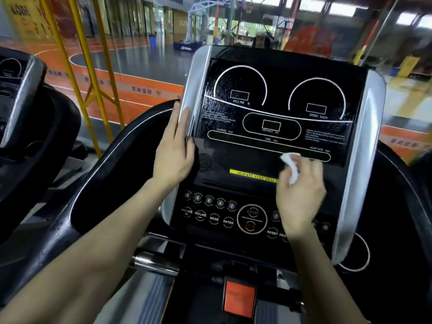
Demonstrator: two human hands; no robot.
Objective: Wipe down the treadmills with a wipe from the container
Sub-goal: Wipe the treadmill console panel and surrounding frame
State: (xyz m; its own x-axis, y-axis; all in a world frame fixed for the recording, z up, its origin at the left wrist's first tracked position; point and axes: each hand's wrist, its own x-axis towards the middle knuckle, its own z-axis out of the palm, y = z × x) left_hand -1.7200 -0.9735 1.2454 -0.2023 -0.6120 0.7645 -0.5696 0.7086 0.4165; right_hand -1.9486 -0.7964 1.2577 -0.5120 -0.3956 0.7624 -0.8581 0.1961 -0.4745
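Head cam, wipe (291, 166) in R fingers (312, 170)

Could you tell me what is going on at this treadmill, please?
A person is cleaning the treadmill console. The right hand holds a white wipe against the lower right of the black display panel, by the heart rate bar. The left hand rests with straight fingers on the console's silver left trim, as if steadying it. The upper panel shows wet speckles, so it looks already wiped. Another treadmill stands to the left.
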